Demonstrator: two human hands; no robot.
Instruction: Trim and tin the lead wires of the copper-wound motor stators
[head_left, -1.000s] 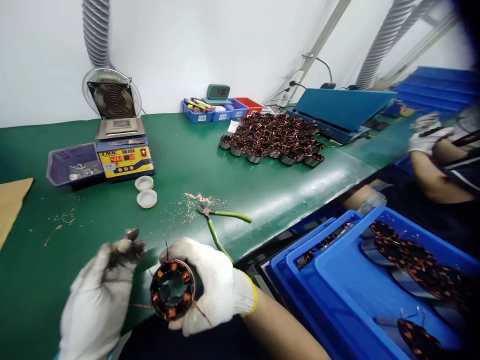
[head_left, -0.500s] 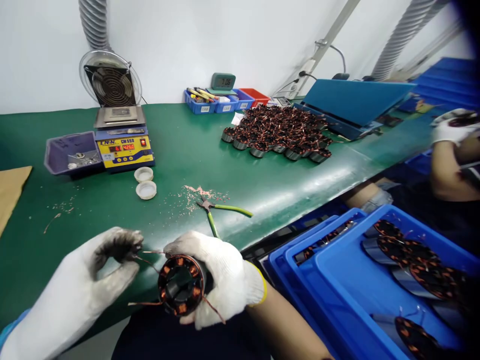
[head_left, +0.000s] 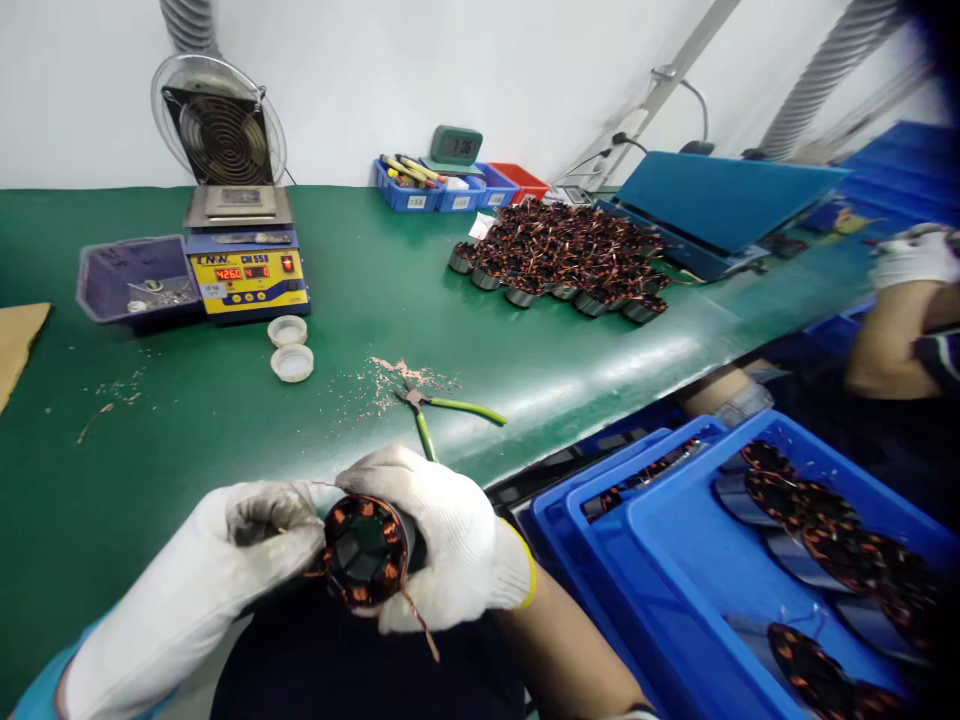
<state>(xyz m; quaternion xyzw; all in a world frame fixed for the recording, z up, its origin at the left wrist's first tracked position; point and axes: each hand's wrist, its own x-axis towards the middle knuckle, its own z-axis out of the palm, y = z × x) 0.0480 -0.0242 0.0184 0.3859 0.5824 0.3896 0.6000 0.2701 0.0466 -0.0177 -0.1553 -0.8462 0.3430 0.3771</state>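
My right hand [head_left: 442, 530], in a white glove with a yellow cuff edge, is closed around a motor stator [head_left: 367, 550], a dark ring with copper windings. The stator's open face is turned toward me, and a twisted copper lead hangs from its lower right. At its left rim my left hand [head_left: 274, 530], gloved and dark-stained at the fingers, is closed in a pinch on copper wire; the fingertips cover most of the wire. Ahead of my hands on the green bench lie green-handled cutting pliers [head_left: 416, 400], spread apart, beside scattered copper clippings [head_left: 401, 375].
Many stators [head_left: 562, 250] are heaped on the bench. A yellow-blue solder pot [head_left: 247, 275] with a fan stands at the left by a purple bin [head_left: 135, 280] and two white lids [head_left: 291, 362]. Blue trays [head_left: 660, 560] of stators sit at right. Another person's gloved hand [head_left: 915, 255] is beyond.
My left hand has moved right, from the wire ends up to the stator's rim, and its fingers have closed tighter. The right hand still holds the stator. The camera view has shifted slightly.
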